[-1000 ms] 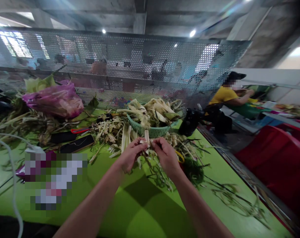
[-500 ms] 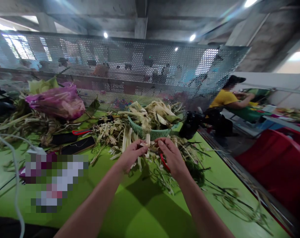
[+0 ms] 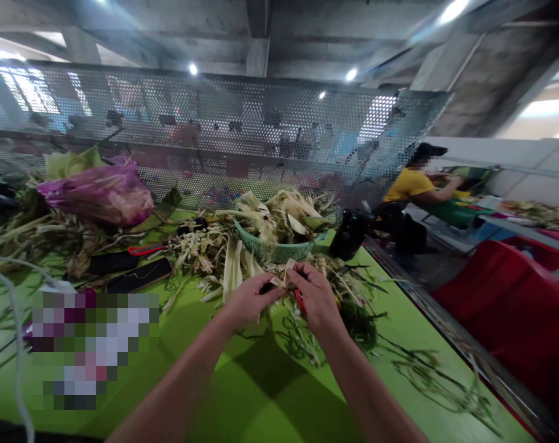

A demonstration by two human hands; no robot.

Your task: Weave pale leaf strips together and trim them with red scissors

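Observation:
My left hand [image 3: 254, 298] and my right hand [image 3: 313, 294] are close together above the green table, fingertips pinched on a pale strip of dried husk [image 3: 288, 269]. The strip stands up between the fingers, and its lower end is partly hidden by them. A red handle [image 3: 300, 301] shows beside my right palm; I cannot tell whether it is in the hand or on the table. Just beyond the hands is a green plastic basket [image 3: 281, 251] heaped with dried husks [image 3: 302, 215]. Longer husk strips [image 3: 233, 271] lean against its left side.
A purple plastic bag [image 3: 104, 191] sits at the left among stalks. Red-handled cutters [image 3: 147, 249], a dark phone-like slab [image 3: 141, 275] and a white cable [image 3: 16, 344] lie nearer. Dark green twine [image 3: 360, 323] is at the right. A person in yellow [image 3: 411, 184] sits beyond a red chair [image 3: 505, 307].
My hands have drawn closer together. The husk strip is now raised upright at my right fingertips. The whole view has shifted slightly.

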